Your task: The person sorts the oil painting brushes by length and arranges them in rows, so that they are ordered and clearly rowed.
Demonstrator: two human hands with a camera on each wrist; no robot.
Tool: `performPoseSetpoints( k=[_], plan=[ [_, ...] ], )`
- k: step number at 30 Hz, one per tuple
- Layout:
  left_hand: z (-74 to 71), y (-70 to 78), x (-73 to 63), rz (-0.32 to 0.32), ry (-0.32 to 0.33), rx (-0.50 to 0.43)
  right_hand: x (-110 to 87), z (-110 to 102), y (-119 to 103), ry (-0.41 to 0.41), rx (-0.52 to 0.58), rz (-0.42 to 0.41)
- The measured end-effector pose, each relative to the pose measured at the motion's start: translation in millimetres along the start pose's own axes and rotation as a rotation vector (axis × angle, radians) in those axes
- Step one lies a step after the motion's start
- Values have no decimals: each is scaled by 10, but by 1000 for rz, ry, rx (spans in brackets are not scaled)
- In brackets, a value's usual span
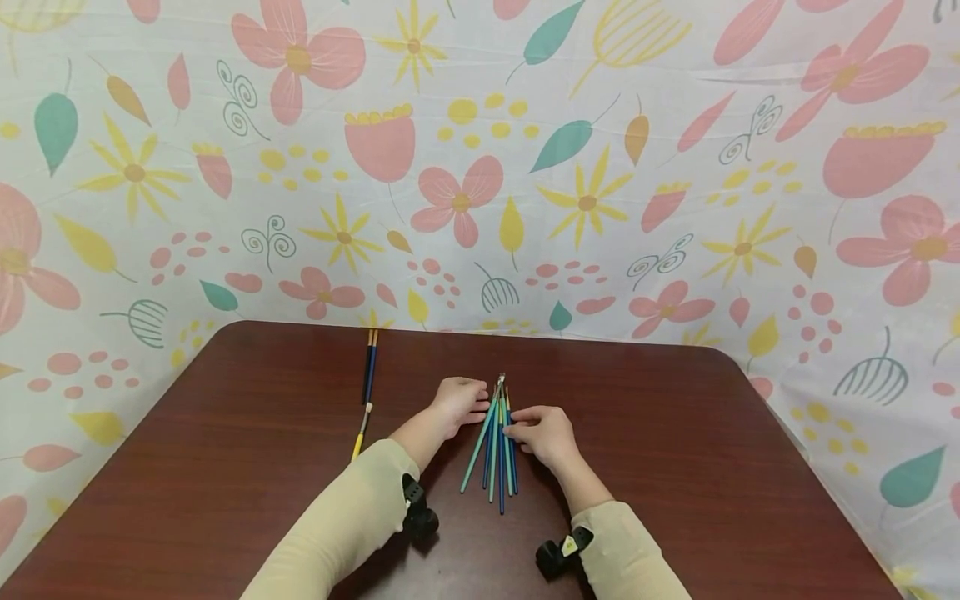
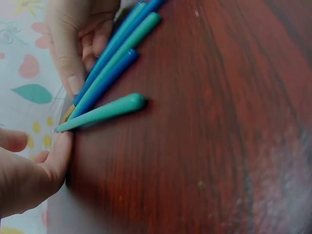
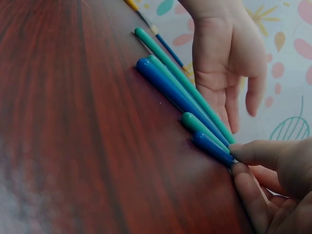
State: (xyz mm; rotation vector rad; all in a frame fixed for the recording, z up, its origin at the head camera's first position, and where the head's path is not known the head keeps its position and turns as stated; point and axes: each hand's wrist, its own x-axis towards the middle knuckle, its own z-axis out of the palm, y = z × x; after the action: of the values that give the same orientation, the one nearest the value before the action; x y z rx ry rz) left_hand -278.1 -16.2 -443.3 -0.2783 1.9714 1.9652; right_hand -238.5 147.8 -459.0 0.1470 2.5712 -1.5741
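Observation:
Several blue and teal paintbrushes lie in a fanned bundle on the table, handles toward me and tips bunched at the far end. My left hand (image 1: 457,405) is at the bundle's left, its fingers extended and touching near the tip of the outermost teal paintbrush (image 1: 474,462). From the other side, my right hand (image 1: 551,435) pinches a blue paintbrush (image 3: 208,146) at the bundle's right edge between thumb and finger. A teal paintbrush (image 3: 195,124) lies right beside that one. In the left wrist view the teal paintbrush (image 2: 107,111) angles away from the others.
Left of the bundle, a yellow-handled paintbrush (image 1: 361,435) lies on the dark wood table (image 1: 247,467). Beyond it are two more paintbrushes (image 1: 371,367), one dark and one blue, near the back edge. A flower-patterned cloth (image 1: 465,275) hangs behind the table.

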Motion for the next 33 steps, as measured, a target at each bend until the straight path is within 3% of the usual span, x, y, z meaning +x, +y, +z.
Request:
performPoseSetpoints(
  k=[7, 15, 19, 33],
  plan=[
    [84, 4, -2, 163, 97, 298, 1, 4, -3, -2, 8, -5],
    [149, 51, 46, 186, 186, 529, -3, 8, -11, -10, 10, -6],
    [155, 59, 69, 166, 189, 523, -9, 12, -23, -12, 20, -3],
    [114, 59, 37, 98, 135, 345, -8, -6, 2, -6, 28, 6]
  ],
)
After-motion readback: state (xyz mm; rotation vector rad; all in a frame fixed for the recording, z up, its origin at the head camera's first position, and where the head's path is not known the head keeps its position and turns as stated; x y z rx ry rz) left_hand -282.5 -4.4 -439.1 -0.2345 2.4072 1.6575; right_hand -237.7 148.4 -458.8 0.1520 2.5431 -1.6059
